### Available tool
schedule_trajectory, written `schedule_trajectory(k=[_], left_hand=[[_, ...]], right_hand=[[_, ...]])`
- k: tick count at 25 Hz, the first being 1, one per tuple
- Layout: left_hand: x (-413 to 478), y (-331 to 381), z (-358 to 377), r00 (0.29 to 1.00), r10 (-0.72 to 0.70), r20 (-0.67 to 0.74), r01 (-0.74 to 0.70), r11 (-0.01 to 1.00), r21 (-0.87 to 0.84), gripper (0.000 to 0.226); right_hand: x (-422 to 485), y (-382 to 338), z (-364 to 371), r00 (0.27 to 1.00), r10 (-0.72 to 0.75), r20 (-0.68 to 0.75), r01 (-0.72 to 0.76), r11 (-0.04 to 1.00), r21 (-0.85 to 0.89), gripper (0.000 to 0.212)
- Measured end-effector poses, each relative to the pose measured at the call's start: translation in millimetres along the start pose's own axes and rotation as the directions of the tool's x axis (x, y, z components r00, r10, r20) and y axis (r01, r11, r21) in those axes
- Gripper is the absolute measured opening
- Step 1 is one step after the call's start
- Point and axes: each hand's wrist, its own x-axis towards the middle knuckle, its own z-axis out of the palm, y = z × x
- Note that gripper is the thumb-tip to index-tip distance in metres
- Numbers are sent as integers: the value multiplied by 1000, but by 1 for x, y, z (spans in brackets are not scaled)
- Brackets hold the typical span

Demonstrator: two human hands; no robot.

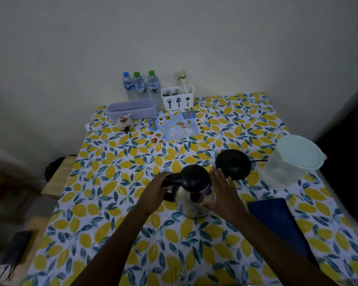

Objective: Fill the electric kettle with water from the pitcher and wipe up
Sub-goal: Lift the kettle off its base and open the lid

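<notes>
A steel electric kettle (pixel 191 200) with a black lid stands on the lemon-print tablecloth (pixel 116 182), off its black round base (pixel 233 167), which lies just behind and to the right. My left hand (pixel 156 191) grips the kettle's black handle. My right hand (pixel 222 189) rests flat against the kettle's right side, fingers spread. A translucent pitcher (pixel 291 162) with a pale lid stands at the right edge. A folded dark blue cloth (pixel 277 219) lies on the table to the right of the kettle.
Three water bottles (pixel 139 85), a white cutlery holder (pixel 177 98), a lilac oblong box (pixel 132 109), a small ceramic jar (pixel 124 122) and a printed leaflet (pixel 176 125) sit at the far end by the wall. A wooden stool (pixel 58 178) stands left.
</notes>
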Motion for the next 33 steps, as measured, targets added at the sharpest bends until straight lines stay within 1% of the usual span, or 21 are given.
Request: schedule_trajectory(k=[3, 5, 7, 10, 11, 13, 15, 16, 17, 18, 20, 21, 22, 23, 25, 26, 27, 29, 30, 31, 33], left_hand=[[-3, 15, 5, 999, -39, -35, 37, 998, -60, 39], [5, 33, 12, 997, -61, -52, 59, 997, -42, 46], [17, 53, 21, 997, -45, -61, 52, 993, 107, 57], [26, 64, 36, 992, -116, -38, 122, 936, 331, 82], [26, 63, 41, 991, -120, -65, 136, 916, 378, 83], [23, 62, 47, 986, -73, -152, 133, 890, 435, 77], [21, 63, 51, 977, -28, -212, 124, 884, 452, 69], [21, 63, 52, 972, -21, -236, 124, 895, 429, 65], [22, 65, 50, 965, -24, -262, 123, 922, 368, 60], [21, 67, 47, 958, -36, -284, 114, 958, 263, 57], [16, 69, 38, 945, -50, -323, 44, 999, -25, 54], [10, 69, 35, 940, -62, -335, 7, 986, -164, 54], [4, 69, 32, 938, -97, -333, -3, 958, -287, 52], [0, 67, 29, 934, -159, -320, 17, 914, -405, 48], [-8, 63, 22, 914, -324, -244, 110, 779, -618, 43], [-11, 61, 17, 900, -390, -194, 160, 711, -685, 42], [-15, 58, 13, 883, -441, -161, 201, 664, -720, 41], [-23, 51, 6, 840, -522, -148, 259, 625, -737, 40], [-27, 49, 4, 821, -553, -141, 283, 609, -741, 42], [-31, 48, 3, 811, -569, -136, 285, 586, -758, 47], [-38, 49, 1, 821, -549, -159, 217, 557, -802, 55]], right_hand=[[-6, -4, 1, 999, 32, -10, -32, 999, -34, 110], [-8, -6, 0, 999, 38, -18, -39, 997, -61, 107], [-11, -8, -2, 999, 31, -35, -33, 998, -55, 104], [-13, -9, -2, 999, 24, -48, -25, 999, -23, 102], [-13, -9, -2, 999, 25, -47, -26, 999, -19, 102], [-12, -8, 0, 999, 29, -39, -31, 999, -38, 102], [-11, -8, 0, 999, 31, -32, -32, 999, -27, 102], [-11, -8, 0, 999, 31, -28, -32, 999, -20, 102], [-11, -8, 0, 999, 31, -27, -31, 999, -14, 103], [-12, -7, 1, 999, 29, -31, -29, 1000, -6, 103], [-13, -7, 3, 997, 13, -75, -13, 1000, 5, 104], [-15, -9, 5, 992, -2, -122, 4, 1000, 12, 104], [-16, -12, 7, 986, -16, -165, 20, 999, 26, 103], [-18, -15, 10, 984, -22, -177, 29, 999, 35, 103], [-21, -23, 13, 989, -20, -149, 21, 1000, 1, 102], [-22, -25, 13, 991, -14, -133, 10, 1000, -29, 102], [-23, -27, 13, 993, -6, -119, 0, 999, -54, 102], [-24, -27, 13, 993, 10, -115, -19, 997, -72, 104], [-25, -28, 13, 993, 14, -121, -23, 997, -69, 104], [-25, -28, 12, 992, 14, -125, -23, 997, -68, 104], [-26, -28, 12, 993, 15, -115, -25, 996, -88, 102]])
